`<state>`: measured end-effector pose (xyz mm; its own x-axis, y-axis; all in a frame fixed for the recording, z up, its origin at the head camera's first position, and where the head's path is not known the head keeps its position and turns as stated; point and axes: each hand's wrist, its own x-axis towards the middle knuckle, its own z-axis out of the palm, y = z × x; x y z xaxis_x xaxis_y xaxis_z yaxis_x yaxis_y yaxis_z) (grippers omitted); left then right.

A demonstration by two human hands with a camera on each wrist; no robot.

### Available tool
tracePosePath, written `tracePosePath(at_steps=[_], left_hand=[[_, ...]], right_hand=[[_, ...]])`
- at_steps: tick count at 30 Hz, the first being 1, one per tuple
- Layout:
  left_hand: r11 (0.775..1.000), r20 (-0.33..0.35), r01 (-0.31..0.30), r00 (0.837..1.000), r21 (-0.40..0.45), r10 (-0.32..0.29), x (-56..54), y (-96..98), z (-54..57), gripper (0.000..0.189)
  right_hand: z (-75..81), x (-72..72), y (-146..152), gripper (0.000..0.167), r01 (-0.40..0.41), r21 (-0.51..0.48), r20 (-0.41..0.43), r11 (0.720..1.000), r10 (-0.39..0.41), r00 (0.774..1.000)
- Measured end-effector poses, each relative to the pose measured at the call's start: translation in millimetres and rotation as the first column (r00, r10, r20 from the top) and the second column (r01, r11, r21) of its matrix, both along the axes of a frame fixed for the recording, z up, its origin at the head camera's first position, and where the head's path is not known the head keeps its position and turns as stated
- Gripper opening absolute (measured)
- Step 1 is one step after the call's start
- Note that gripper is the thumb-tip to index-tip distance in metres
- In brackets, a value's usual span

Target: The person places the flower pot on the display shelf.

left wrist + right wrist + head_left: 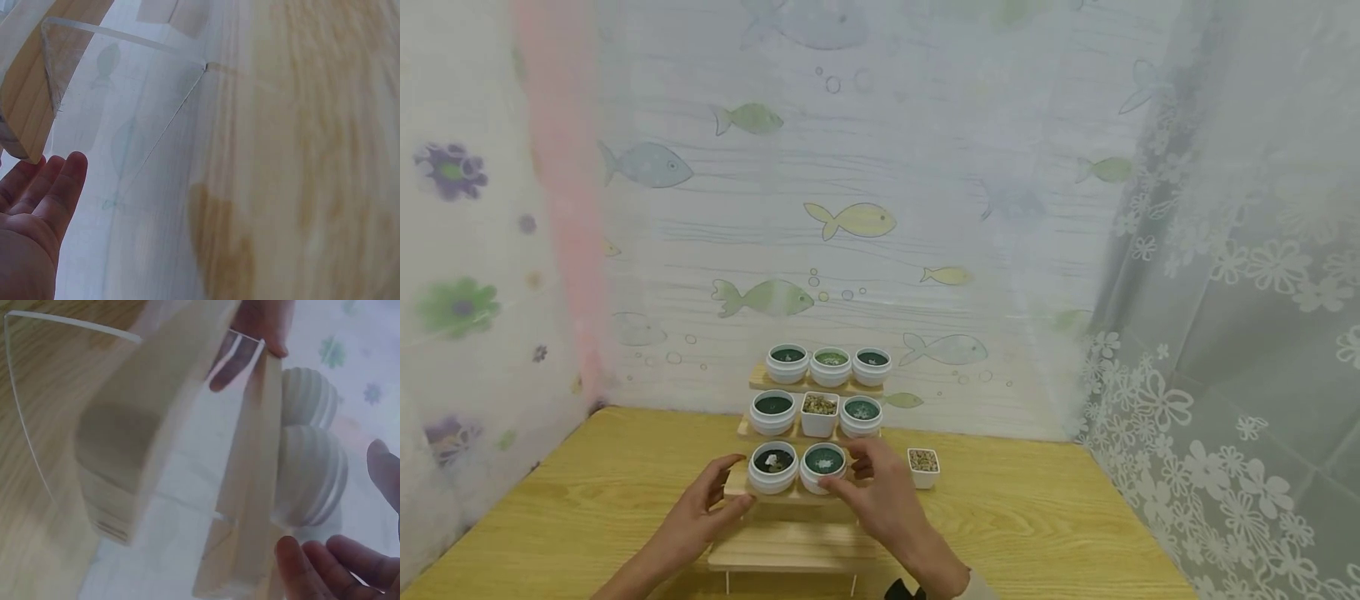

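Note:
A wooden stand (793, 542) rises in tiers and carries small white ribbed pots. On its lower occupied tier, a white pot with dark contents (772, 476) sits left of a white pot with green contents (823, 475). My right hand (887, 500) is at the green one's right side, thumb in front and fingers behind. In the right wrist view its fingers (325, 569) are spread, with a gap to the ribbed pot (315, 475). My left hand (700, 504) is at that tier's left end; its fingers (62, 187) extend close to the plank end (31, 112).
Higher tiers hold several more pots, among them a square white cup of grainy pieces (820, 421). A similar square cup (924, 468) stands on the wood-grain table (1037, 517), right of the stand. Clear supports (125, 37) join the planks. Patterned curtains (925, 167) surround the table.

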<state>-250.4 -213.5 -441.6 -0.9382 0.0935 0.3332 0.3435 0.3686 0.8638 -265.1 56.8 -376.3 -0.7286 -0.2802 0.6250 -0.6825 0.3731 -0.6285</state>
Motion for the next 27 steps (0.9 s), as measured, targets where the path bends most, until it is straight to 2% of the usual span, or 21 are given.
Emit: tracePosePath(at_steps=[4,9,17,27], left_hand=[[1.0,-0.012,0.0,1.0,0.007,0.0,-0.3,0.3,-1.1,0.057],[1.0,-0.009,0.0,1.0,0.0,0.0,0.6,-0.1,-1.0,0.058],[1.0,0.012,0.009,1.0,-0.001,-0.009,0.7,0.3,0.8,0.059],[1.0,0.025,0.013,1.0,-0.001,-0.013,1.3,-1.0,1.4,0.059]], right_hand=[[7.4,1.3,7,0.036,0.026,0.017,-0.028,1.0,-0.025,0.999],[15.1,-1.6,21,0.031,0.059,0.026,-0.113,0.998,-0.056,0.992],[23.6,-10.9,49,0.024,0.039,0.017,-0.179,0.999,-0.036,0.983],[18.8,-31.4,76,0.019,0.082,0.04,-0.235,0.996,-0.07,0.969]])
